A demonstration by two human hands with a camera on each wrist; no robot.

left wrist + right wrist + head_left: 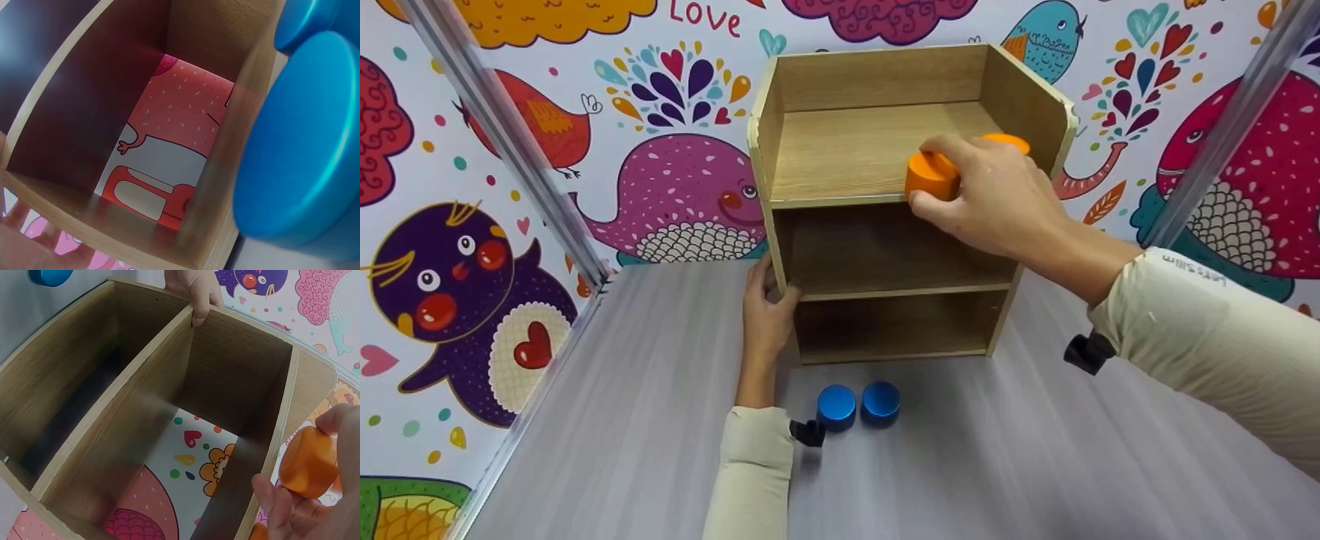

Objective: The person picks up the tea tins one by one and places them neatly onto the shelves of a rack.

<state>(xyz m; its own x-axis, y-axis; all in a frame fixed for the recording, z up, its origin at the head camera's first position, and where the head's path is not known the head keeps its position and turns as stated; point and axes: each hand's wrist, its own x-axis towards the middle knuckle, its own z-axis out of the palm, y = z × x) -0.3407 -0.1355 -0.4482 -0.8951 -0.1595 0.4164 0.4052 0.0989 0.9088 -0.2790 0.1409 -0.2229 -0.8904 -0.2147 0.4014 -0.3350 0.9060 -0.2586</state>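
Cylinder (931, 178) pinched by the right hand (1001, 196) lies at two o'clock from the left hand (769, 315), which grips the left side of the shelf (847, 154).

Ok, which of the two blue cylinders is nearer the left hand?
In the head view, the left blue cylinder, beside the left black wrist mount; the right blue cylinder stands farther from the left hand, which grips the wooden shelf.
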